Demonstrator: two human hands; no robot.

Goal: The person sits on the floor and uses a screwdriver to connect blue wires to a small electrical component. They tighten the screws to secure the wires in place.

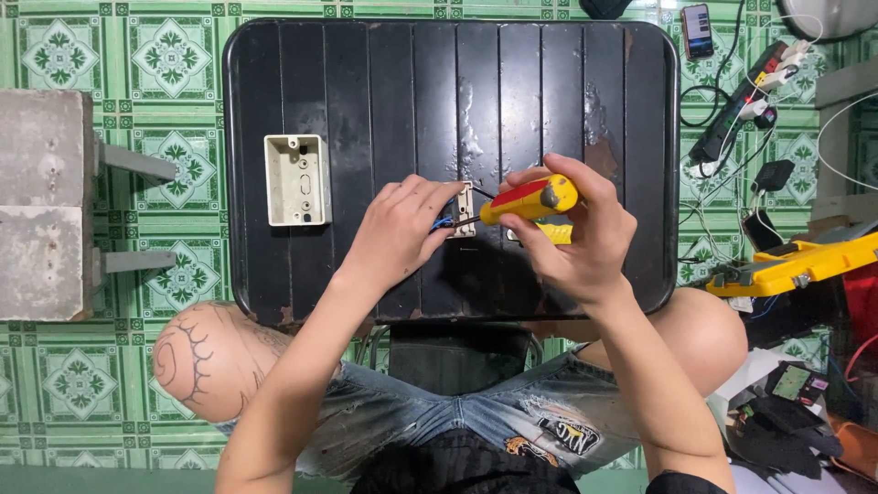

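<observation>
A green patterned tile floor surrounds a black slatted table (549, 82) seen from above. Near its front edge sits a small pale switch plate (465, 209) with thin blue wires (443, 222) at its side; it looks light, rigid and likely brittle, best pinched by its edges. The left hand (395, 233) curls closed over it, fingertips steadying plate and wires. The right hand (572, 233) grips a red-and-yellow screwdriver (529, 198), its tip at the plate. A cream wall box (296, 179) lies well apart to the left.
</observation>
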